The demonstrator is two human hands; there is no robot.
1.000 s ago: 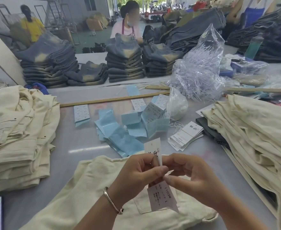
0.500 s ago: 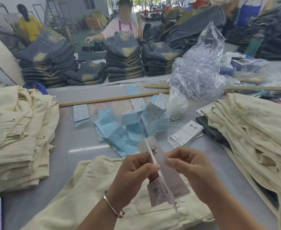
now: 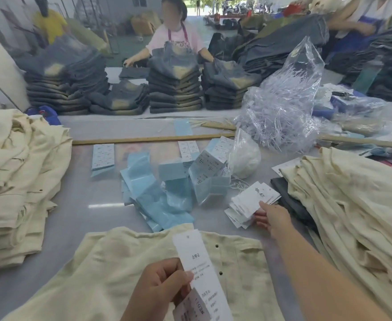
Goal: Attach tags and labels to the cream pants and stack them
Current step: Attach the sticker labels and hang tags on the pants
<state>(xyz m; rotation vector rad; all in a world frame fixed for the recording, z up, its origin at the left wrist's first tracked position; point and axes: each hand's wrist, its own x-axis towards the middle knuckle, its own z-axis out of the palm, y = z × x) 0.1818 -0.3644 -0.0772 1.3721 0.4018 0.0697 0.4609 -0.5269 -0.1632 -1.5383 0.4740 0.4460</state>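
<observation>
Moved: right hand (image 3: 272,220), off the shared tag and out to the white tag pile (image 3: 253,205) right of centre
Right grip: fingertips on the pile's near edge, thumb on top; a tag pinched or not, cannot tell
Left hand (image 3: 160,288): curled round the long white tag (image 3: 196,258) and a smaller label (image 3: 194,306), alone now
Cream pants (image 3: 125,272): flat on the table, directly under the left hand
Stacks: tagged-looking pile (image 3: 16,181) left, another pile (image 3: 352,205) right
Meaning: probably gathering the next tag of the set; fastening not yet begun
</observation>
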